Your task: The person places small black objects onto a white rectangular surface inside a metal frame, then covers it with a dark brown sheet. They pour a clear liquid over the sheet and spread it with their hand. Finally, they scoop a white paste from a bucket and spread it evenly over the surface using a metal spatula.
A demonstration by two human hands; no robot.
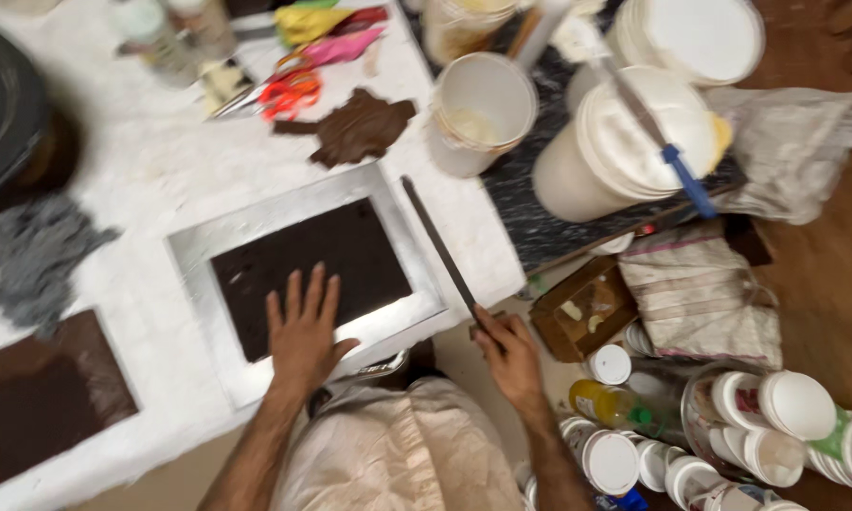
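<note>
My left hand (303, 326) lies flat, fingers spread, on a dark brown slab (303, 255) that fills a silver metal frame (293, 203) on the white table (151, 170). My right hand (509, 350) grips the near end of a long thin dark blade (440, 251) at the table's front edge. The blade runs up along the frame's right side.
A lump of brown paste (358, 128) and orange-handled scissors (279, 95) lie behind the frame. White tubs (483, 109) and lidded buckets (625, 142) stand on a dark board to the right. Another brown slab (38, 397) sits at left. Several jars (729, 445) crowd the floor.
</note>
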